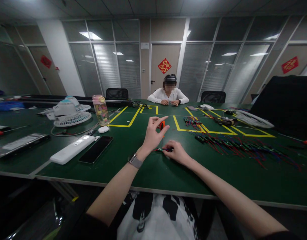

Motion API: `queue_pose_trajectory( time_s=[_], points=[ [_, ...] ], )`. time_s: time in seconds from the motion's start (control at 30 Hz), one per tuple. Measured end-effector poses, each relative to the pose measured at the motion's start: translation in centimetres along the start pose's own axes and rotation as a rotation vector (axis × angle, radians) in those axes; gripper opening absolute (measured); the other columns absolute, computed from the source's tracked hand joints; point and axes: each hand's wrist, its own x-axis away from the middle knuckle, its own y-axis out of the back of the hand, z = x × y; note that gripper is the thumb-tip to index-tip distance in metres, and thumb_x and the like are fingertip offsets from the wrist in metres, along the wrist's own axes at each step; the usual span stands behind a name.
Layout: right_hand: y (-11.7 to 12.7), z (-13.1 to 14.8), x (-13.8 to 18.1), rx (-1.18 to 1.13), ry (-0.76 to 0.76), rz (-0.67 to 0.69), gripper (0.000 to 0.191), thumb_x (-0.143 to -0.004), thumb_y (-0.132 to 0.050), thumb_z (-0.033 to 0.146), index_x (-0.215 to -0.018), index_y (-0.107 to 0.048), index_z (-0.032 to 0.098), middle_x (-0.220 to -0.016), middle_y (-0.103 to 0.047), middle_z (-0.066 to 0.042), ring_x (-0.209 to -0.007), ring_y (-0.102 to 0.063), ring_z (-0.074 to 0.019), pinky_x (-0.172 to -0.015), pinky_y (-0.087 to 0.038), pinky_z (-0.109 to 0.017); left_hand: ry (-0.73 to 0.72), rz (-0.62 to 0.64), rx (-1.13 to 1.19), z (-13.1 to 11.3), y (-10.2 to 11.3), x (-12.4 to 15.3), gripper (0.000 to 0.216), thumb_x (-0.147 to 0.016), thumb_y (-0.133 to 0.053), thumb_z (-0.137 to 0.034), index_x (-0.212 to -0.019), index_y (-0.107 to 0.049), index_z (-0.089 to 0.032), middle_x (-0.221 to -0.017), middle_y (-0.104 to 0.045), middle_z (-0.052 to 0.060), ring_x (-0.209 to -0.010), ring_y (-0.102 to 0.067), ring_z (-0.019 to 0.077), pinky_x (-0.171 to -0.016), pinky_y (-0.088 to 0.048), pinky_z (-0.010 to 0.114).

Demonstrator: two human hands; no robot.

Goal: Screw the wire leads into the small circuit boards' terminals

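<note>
My left hand (153, 134), with a watch on the wrist, is raised over the green table (148, 170). Its thumb and a finger pinch the orange handle of a small screwdriver (162, 126) held upright, while the index finger points outward. The screwdriver's thin shaft runs down to a small dark part with red and black wires (165, 149). My right hand (177, 152) lies on the table and pinches that part, holding it flat.
A row of wired connectors (233, 145) spreads at the right. A black phone (96, 149), a white power bank (72, 149), a bottle (100, 110) and a white fan (69, 115) sit at the left. Another person (168, 95) sits across the table.
</note>
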Motion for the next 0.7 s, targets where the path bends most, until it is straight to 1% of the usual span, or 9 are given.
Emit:
queue_pose_trajectory(
  time_s=[0.1,0.13,0.2,0.3,0.37,0.47,0.53,0.6,0.7],
  points=[
    [-0.04,0.09,0.01,-0.011,0.002,-0.001,0.008,-0.072,-0.066,0.015,-0.077,-0.072,0.016,-0.073,-0.062,-0.003,-0.067,-0.057,-0.0148,-0.066,-0.044,-0.026,0.092,0.053,0.208,0.05,-0.03,-0.21,0.036,-0.090,-0.045,-0.023,-0.125,-0.056,-0.024,-0.116,-0.053,0.008,-0.098,-0.058,0.0148,-0.082,-0.051,0.028],
    [-0.03,0.08,0.00,-0.022,-0.001,0.001,0.009,-0.072,-0.066,0.015,-0.077,-0.073,0.015,-0.073,-0.062,-0.004,-0.067,-0.057,-0.0147,-0.065,-0.045,-0.025,0.131,0.080,0.290,0.14,-0.08,-0.27,0.038,-0.091,-0.042,-0.021,-0.127,-0.054,-0.023,-0.114,-0.056,0.008,-0.094,-0.060,0.0143,-0.079,-0.052,0.028],
    [-0.01,0.01,-0.05,-0.040,-0.010,0.004,0.008,-0.072,-0.066,0.015,-0.077,-0.072,0.015,-0.073,-0.063,-0.004,-0.066,-0.058,-0.0144,-0.065,-0.045,-0.025,0.175,0.099,0.371,0.33,-0.16,-0.35,0.039,-0.090,-0.044,-0.020,-0.128,-0.053,-0.021,-0.107,-0.061,0.007,-0.086,-0.062,0.0133,-0.076,-0.053,0.027],
    [0.02,-0.08,-0.19,-0.048,-0.022,0.007,0.007,-0.071,-0.066,0.015,-0.075,-0.072,0.016,-0.073,-0.063,-0.003,-0.065,-0.057,-0.0139,-0.065,-0.045,-0.025,0.146,0.031,0.261,0.57,-0.15,-0.40,0.038,-0.083,-0.057,-0.021,-0.121,-0.059,-0.022,-0.105,-0.061,0.006,-0.091,-0.060,0.0144,-0.080,-0.052,0.027],
    [0.05,-0.09,-0.29,-0.050,-0.026,0.014,0.006,-0.070,-0.067,0.015,-0.074,-0.071,0.016,-0.071,-0.062,-0.002,-0.065,-0.057,-0.0136,-0.064,-0.044,-0.024,0.153,0.003,0.208,0.67,-0.08,-0.48,0.038,-0.082,-0.058,-0.020,-0.120,-0.061,-0.024,-0.110,-0.060,0.006,-0.097,-0.058,0.0150,-0.083,-0.050,0.027],
    [0.10,-0.08,-0.43,-0.058,-0.036,0.028,0.006,-0.070,-0.066,0.015,-0.073,-0.071,0.015,-0.071,-0.061,-0.001,-0.064,-0.056,-0.0131,-0.063,-0.043,-0.023,0.232,0.071,0.347,0.74,0.00,-0.65,0.039,-0.088,-0.048,-0.019,-0.126,-0.055,-0.022,-0.105,-0.062,0.006,-0.089,-0.061,0.0128,-0.081,-0.052,0.028],
    [0.11,-0.10,-0.49,-0.063,-0.050,0.039,0.006,-0.069,-0.066,0.015,-0.073,-0.071,0.015,-0.071,-0.061,-0.001,-0.064,-0.055,-0.0130,-0.063,-0.043,-0.023,0.250,0.137,0.428,0.69,-0.01,-0.66,0.041,-0.088,-0.048,-0.019,-0.128,-0.053,-0.020,-0.099,-0.064,0.006,-0.080,-0.062,0.0115,-0.075,-0.053,0.027],
    [0.10,-0.14,-0.53,-0.066,-0.054,0.046,0.007,-0.069,-0.065,0.014,-0.074,-0.070,0.015,-0.071,-0.061,-0.002,-0.065,-0.056,-0.0131,-0.063,-0.043,-0.024,0.201,0.134,0.366,0.53,-0.02,-0.52,0.038,-0.083,-0.056,-0.020,-0.122,-0.058,-0.020,-0.096,-0.062,0.005,-0.076,-0.061,0.0108,-0.070,-0.053,0.024],
    [0.12,-0.13,-0.55,-0.065,-0.039,0.046,0.007,-0.068,-0.065,0.013,-0.073,-0.070,0.015,-0.071,-0.061,-0.002,-0.065,-0.056,-0.0132,-0.064,-0.043,-0.024,0.073,0.046,0.136,0.15,0.01,-0.20,0.030,-0.078,-0.066,-0.025,-0.107,-0.066,-0.022,-0.096,-0.057,0.003,-0.079,-0.058,0.0113,-0.071,-0.052,0.023]
  ],
)
